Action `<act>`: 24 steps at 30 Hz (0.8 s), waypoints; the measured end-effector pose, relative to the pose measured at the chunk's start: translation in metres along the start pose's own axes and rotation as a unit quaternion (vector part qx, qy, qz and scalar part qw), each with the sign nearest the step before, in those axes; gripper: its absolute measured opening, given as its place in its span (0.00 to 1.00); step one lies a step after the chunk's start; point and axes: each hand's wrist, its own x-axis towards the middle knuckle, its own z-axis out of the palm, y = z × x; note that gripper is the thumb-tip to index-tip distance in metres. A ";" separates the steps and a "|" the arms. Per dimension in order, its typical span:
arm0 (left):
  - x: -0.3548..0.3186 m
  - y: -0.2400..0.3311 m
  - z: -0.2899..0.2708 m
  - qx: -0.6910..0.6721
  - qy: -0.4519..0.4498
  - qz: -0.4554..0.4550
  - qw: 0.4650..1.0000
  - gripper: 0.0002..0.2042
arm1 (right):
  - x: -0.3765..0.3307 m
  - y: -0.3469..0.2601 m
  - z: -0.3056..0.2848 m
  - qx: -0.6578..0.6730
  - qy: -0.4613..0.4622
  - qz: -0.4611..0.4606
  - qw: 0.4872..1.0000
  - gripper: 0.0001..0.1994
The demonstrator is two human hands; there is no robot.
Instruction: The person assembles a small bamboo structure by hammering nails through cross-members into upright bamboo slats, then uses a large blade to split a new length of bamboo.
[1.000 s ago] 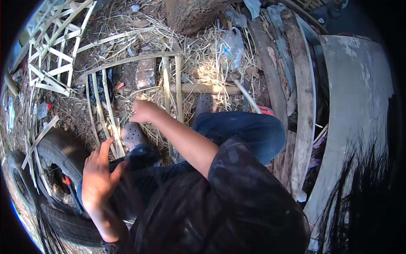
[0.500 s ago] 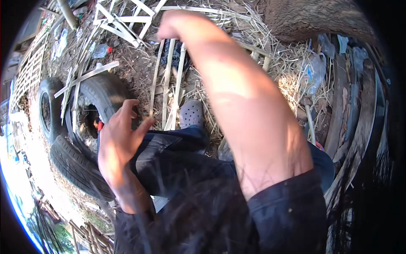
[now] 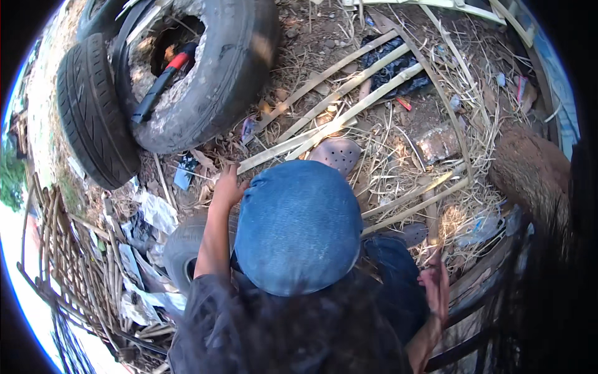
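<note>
Split bamboo strips point(image 3: 336, 93), left hand point(image 3: 227, 187) touching, ribbed tyre point(image 3: 93, 112)

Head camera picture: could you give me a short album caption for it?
Left hand reaching down to split bamboo strips on straw-littered ground beside old tyres, right hand hanging open near wooden planks.

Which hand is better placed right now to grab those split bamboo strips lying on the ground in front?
Left, most likely. The left hand reaches forward, right by the near ends of the bamboo strips. The right hand hangs back beside the knee, away from them.
</note>
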 end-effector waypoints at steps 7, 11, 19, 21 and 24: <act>-0.033 -0.014 0.012 -0.058 0.075 -0.121 0.988 0.27 | 0.018 -0.031 0.017 -0.100 -0.025 -0.032 0.994 0.18; -0.029 -0.017 0.000 0.032 0.026 -0.139 0.989 0.27 | 0.024 -0.036 0.018 -0.059 -0.017 -0.124 0.990 0.17; -0.018 -0.048 -0.042 -0.025 -0.108 -0.110 0.988 0.25 | 0.009 -0.014 0.015 -0.041 0.017 -0.073 0.996 0.16; -0.024 -0.063 -0.059 -0.029 -0.130 -0.061 0.989 0.26 | 0.009 -0.007 0.008 -0.025 -0.040 -0.105 0.993 0.21; -0.037 -0.026 -0.124 -0.076 -0.269 -0.033 0.960 0.26 | 0.004 -0.019 0.016 0.010 -0.022 -0.092 0.995 0.19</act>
